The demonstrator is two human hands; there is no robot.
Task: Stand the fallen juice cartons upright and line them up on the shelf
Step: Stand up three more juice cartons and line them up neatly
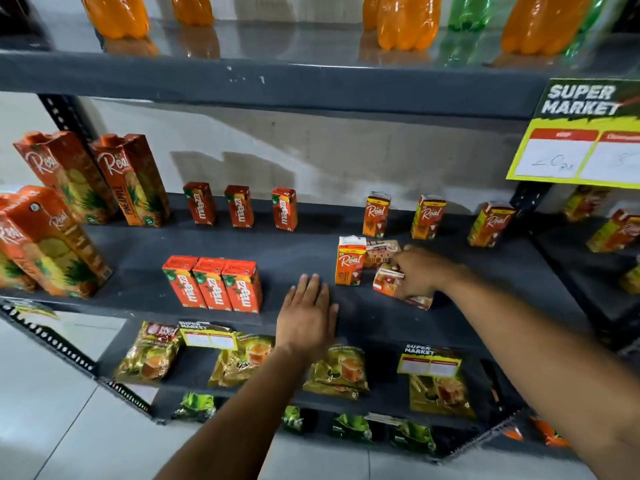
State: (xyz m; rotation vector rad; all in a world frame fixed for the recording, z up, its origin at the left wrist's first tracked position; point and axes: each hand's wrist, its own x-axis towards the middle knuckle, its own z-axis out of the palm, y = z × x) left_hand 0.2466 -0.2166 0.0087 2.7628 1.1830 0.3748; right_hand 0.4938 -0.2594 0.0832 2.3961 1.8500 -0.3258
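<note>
On the dark grey shelf (pixel 138 247), my right hand (pixel 420 271) grips a small Real juice carton (pixel 391 282) that lies tilted on its side near the front. Just left of it one small Real carton (pixel 349 261) stands upright. Behind them another small carton (pixel 381 252) lies flat on the shelf. My left hand (pixel 308 317) rests flat on the shelf's front edge, fingers spread and holding nothing. Three small Real cartons (pixel 375 216) stand spaced along the back right.
Three Maaza cartons (pixel 211 285) stand side by side at the front, three more (pixel 239 209) spaced at the back. Tall Real pineapple cartons (pixel 131 178) fill the left end. Soda bottles (pixel 405 22) stand above, tea packets (pixel 336 372) below. A price sign (pixel 581 140) hangs right.
</note>
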